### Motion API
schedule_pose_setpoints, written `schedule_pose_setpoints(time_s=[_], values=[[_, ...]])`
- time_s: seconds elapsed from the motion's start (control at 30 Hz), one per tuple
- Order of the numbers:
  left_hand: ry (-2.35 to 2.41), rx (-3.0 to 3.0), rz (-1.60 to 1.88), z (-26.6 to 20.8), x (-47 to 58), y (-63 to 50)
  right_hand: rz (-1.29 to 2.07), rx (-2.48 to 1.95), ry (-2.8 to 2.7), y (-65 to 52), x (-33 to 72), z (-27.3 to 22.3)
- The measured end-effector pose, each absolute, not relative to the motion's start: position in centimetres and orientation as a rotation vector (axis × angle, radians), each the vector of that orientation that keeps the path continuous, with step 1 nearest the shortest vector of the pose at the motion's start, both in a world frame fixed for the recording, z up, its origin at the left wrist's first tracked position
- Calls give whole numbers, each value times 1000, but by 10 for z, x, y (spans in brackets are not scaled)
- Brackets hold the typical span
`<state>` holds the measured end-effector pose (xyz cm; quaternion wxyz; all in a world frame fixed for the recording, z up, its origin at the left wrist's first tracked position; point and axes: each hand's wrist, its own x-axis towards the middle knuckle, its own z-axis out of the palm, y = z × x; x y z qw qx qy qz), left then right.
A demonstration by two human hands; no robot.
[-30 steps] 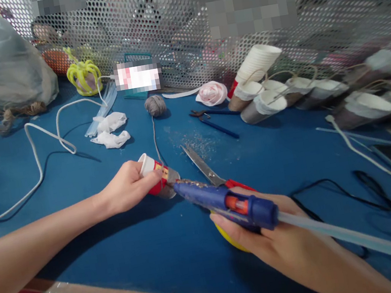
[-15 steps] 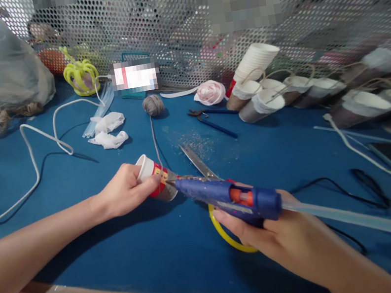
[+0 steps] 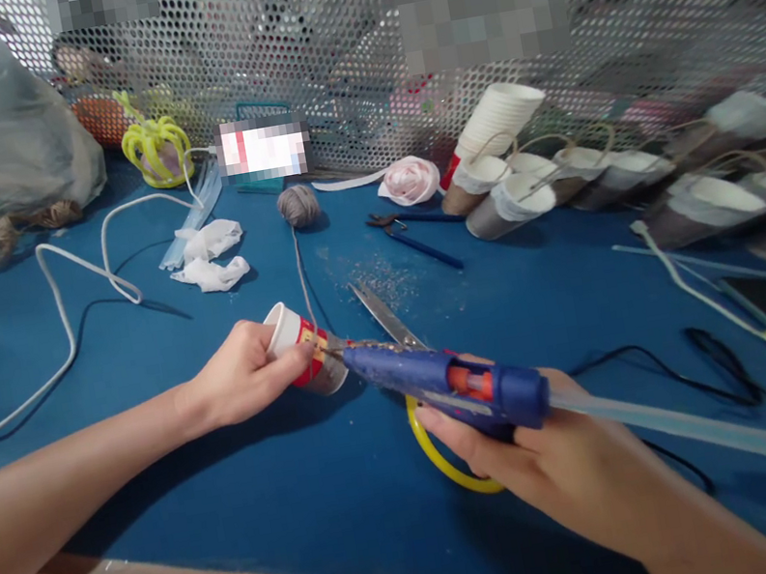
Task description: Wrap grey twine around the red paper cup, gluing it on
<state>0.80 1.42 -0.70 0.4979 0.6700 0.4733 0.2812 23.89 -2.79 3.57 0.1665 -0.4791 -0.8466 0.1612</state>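
Note:
My left hand is closed around a paper cup, white with a red and yellow print, tilted on its side just above the table. A grey yarn strand runs from the cup back to a small yarn ball. My right hand grips a blue hot glue gun with a long clear glue stick out of its rear. The gun's nozzle is at the cup's side, close to my left thumb; whether it touches cannot be made out. Under the gun lie scissors with yellow handles, partly hidden.
Pliers with blue handles lie beyond the scissors, by a pink ribbon roll. Wrapped cups with handles and a white cup stack stand at right. A white cable crosses the left; perforated metal mesh closes the back.
Almost nothing differs. The whole view has shifted very slightly; both hands keep their hold and the nozzle stays at the cup's side.

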Motion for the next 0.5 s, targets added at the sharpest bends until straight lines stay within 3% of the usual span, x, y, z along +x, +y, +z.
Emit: schedule_pose_setpoints(time_s=[0.5], values=[[1040, 1548, 709, -9, 10, 14, 571, -1354, -2384, -29, 239, 34]])
